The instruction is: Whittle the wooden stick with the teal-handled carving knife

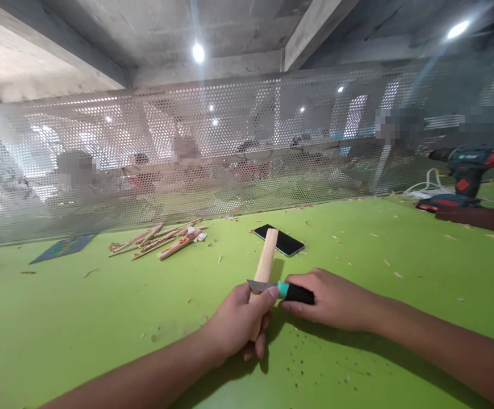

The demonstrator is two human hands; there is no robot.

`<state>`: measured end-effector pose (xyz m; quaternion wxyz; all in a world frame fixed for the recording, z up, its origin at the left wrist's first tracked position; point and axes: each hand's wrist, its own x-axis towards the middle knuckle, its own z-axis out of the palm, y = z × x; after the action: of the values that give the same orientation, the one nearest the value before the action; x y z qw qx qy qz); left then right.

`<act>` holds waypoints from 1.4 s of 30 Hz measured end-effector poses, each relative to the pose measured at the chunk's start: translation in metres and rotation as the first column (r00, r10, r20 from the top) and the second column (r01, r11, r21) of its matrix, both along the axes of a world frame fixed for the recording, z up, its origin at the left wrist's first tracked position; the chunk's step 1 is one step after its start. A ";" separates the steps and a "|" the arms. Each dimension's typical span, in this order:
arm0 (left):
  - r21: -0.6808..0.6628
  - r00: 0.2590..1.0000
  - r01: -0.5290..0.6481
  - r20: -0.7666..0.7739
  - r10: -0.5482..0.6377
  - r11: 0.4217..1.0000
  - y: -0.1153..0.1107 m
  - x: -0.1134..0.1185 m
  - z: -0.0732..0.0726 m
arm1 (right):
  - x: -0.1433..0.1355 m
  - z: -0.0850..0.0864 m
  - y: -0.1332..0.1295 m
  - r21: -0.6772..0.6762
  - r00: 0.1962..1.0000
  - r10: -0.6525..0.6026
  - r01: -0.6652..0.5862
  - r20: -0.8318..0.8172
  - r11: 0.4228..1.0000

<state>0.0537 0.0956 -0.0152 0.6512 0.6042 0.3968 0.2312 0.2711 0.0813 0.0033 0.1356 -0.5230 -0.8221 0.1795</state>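
My left hand is closed around the lower part of a pale wooden stick, which slants up and away from me over the green table. In my right hand is a carving knife with a black and teal handle. Its short blade lies across the stick just above my left fingers, pointing left. My left thumb rests by the blade near the teal collar. Part of the stick is hidden behind the left fingers and the knife.
Behind the stick lies a black phone. Thin wood strips are piled left of it, near a blue-grey card. A cordless drill stands at right beside a dark brown board. A perforated screen closes the table's far edge; people show behind it.
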 end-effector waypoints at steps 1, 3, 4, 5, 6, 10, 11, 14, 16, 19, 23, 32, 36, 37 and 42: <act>0.002 1.000 0.001 0.000 -0.001 1.000 0.000 0.000 0.000 | 0.000 0.000 0.000 -0.003 1.000 -0.002 0.002 0.000 1.000; 0.003 1.000 0.004 0.008 -0.004 1.000 0.000 0.000 0.000 | 0.000 -0.001 0.001 -0.004 1.000 -0.007 0.007 0.000 1.000; 0.002 1.000 0.005 0.014 -0.005 1.000 0.000 0.000 0.000 | 0.000 -0.001 0.001 -0.003 1.000 -0.006 0.006 0.001 1.000; -0.001 1.000 0.009 0.018 -0.009 1.000 0.000 0.000 -0.001 | 0.001 -0.001 0.001 -0.001 1.000 -0.003 0.003 0.002 1.000; -0.004 1.000 0.011 0.020 -0.011 1.000 0.001 0.000 -0.001 | 0.001 -0.001 0.001 0.001 1.000 -0.001 0.001 0.003 1.000; -0.011 1.000 0.005 0.023 -0.005 1.000 0.002 0.000 -0.002 | 0.001 -0.001 0.000 -0.001 1.000 0.004 -0.004 0.002 1.000; -0.010 1.000 0.006 0.022 -0.006 1.000 0.002 0.000 -0.002 | 0.001 -0.001 0.000 -0.002 1.000 0.004 -0.004 -0.001 1.000; -0.011 1.000 0.015 0.015 -0.015 1.000 0.002 -0.001 -0.003 | 0.002 -0.003 0.000 0.003 1.000 0.002 -0.002 -0.005 1.000; -0.014 1.000 0.016 0.017 -0.015 1.000 0.002 -0.001 -0.003 | 0.003 -0.003 0.000 0.009 1.000 0.000 0.000 0.000 1.000; -0.016 1.000 0.013 0.017 -0.012 1.000 0.002 -0.001 -0.003 | 0.002 -0.003 0.000 0.009 1.000 -0.004 0.004 0.007 1.000; -0.020 0.999 0.015 0.029 -0.015 1.000 0.002 0.000 -0.003 | 0.001 -0.002 0.001 0.008 1.000 0.000 0.000 0.012 1.000; -0.020 1.000 0.016 0.022 -0.015 1.000 0.002 -0.001 -0.003 | 0.001 -0.002 0.000 0.015 1.000 0.005 -0.005 0.020 1.000; -0.017 1.000 0.002 0.020 -0.002 1.000 0.001 0.000 -0.001 | 0.001 -0.001 0.000 0.010 1.000 0.004 -0.004 0.018 1.000; -0.018 1.000 0.004 0.024 -0.003 1.000 0.001 0.000 -0.001 | 0.001 -0.001 0.000 0.009 1.000 0.002 -0.002 0.017 1.000; -0.033 0.999 0.013 0.034 -0.012 0.999 0.001 0.000 0.001 | 0.001 -0.002 0.000 0.011 1.000 0.002 -0.002 0.020 1.000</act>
<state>0.0535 0.0962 -0.0142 0.6693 0.5917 0.3857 0.2305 0.2717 0.0815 0.0009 0.1303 -0.5232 -0.8249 0.1700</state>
